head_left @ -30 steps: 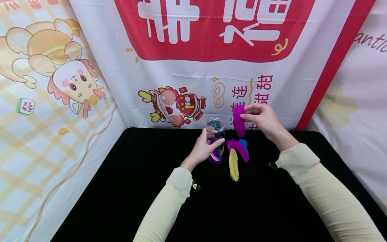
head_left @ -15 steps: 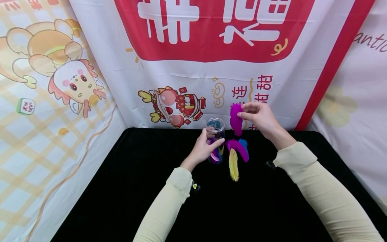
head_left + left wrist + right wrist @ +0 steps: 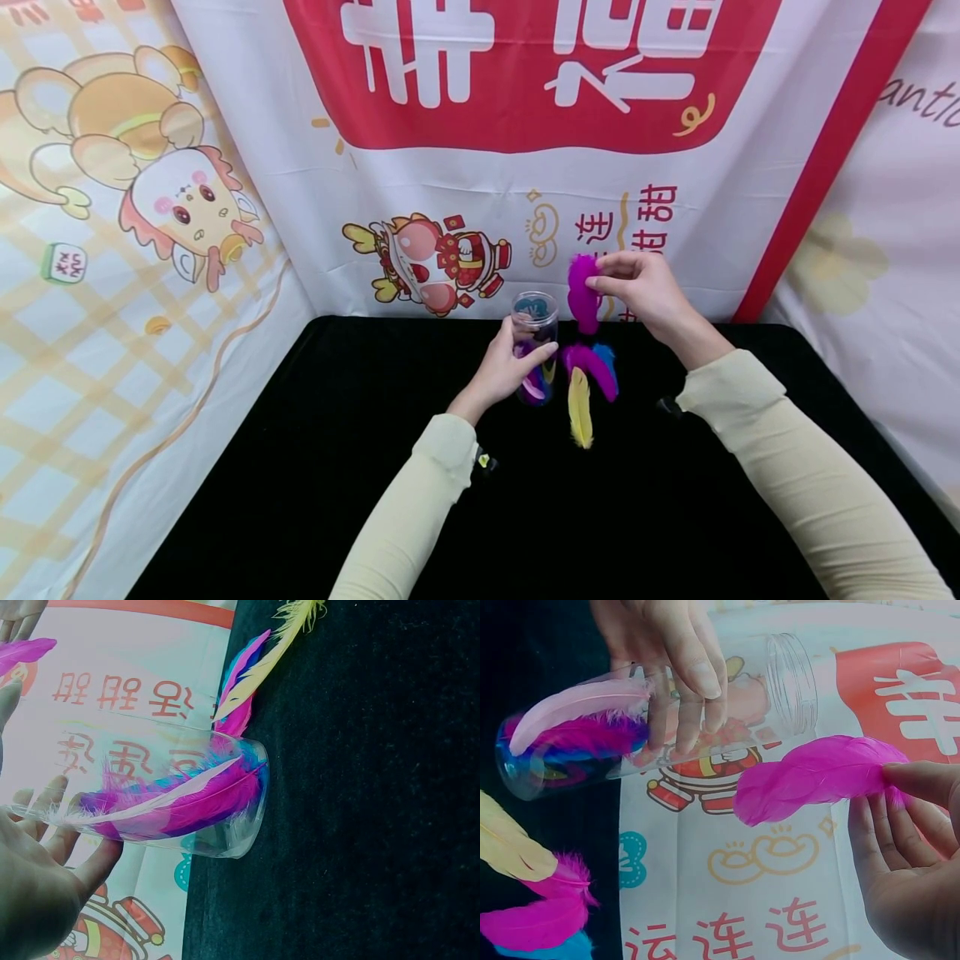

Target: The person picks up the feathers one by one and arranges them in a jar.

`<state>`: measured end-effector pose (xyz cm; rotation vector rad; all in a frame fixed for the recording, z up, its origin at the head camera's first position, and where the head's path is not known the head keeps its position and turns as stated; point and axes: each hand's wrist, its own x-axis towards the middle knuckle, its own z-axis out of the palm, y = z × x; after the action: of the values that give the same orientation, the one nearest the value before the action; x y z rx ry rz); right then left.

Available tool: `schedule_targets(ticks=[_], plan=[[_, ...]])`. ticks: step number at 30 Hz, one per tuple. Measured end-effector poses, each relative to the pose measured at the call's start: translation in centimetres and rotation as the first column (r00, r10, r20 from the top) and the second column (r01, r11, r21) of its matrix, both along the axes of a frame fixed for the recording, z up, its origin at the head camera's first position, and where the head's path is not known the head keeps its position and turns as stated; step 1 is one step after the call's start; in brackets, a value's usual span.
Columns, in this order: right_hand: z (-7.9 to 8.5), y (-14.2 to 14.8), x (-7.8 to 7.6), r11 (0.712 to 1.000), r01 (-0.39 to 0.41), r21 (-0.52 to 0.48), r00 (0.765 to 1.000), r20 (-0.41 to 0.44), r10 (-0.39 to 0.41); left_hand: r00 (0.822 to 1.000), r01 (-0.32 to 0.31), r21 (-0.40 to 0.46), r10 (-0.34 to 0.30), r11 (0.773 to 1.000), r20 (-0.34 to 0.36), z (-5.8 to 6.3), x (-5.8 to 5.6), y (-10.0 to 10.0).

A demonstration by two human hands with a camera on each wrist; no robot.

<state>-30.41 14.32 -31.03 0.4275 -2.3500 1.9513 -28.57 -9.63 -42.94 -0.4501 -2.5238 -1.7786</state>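
My left hand (image 3: 504,368) grips a clear jar (image 3: 536,321), its thumb across the near side. The jar's mouth is uncovered, and purple, pink and blue feathers (image 3: 187,802) lie in its lower part. Between thumb and fingers my right hand (image 3: 651,300) pinches a magenta feather (image 3: 810,780) by one end. That feather hangs beside the jar's mouth, to its right and apart from it. On the table, right of the jar, a yellow feather (image 3: 580,408) lies against a magenta feather (image 3: 596,372) and a blue feather (image 3: 606,358).
A black-covered table (image 3: 420,358) lies under the hands. Behind it hangs a white and red printed cloth (image 3: 450,183), close to the jar and the right hand. Another printed cloth (image 3: 247,333) borders the table's left side.
My right hand has shifted slightly left with the magenta feather, nearer the jar. The left hand, the jar and the feathers on the table have stayed in place.
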Motion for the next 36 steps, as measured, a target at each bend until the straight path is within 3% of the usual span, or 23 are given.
schedule_targets(ticks=[9,22,36], plan=[[0.1,0.1,-0.1,1.000,-0.011,-0.008,1.000,-0.011,0.011,1.000,0.008,0.006,-0.008,1.000,0.004,-0.1,0.0,0.0],[1.8,-0.7,0.3,1.000,-0.017,-0.018,0.999,-0.032,0.016,1.000,0.002,-0.005,-0.002,1.000,0.007,0.1,0.0,0.0],[2.9,-2.3,0.7,0.990,-0.071,-0.119,0.994,-0.094,0.060,1.000,0.004,-0.011,-0.004,1.000,0.002,-0.2,-0.2,0.0]])
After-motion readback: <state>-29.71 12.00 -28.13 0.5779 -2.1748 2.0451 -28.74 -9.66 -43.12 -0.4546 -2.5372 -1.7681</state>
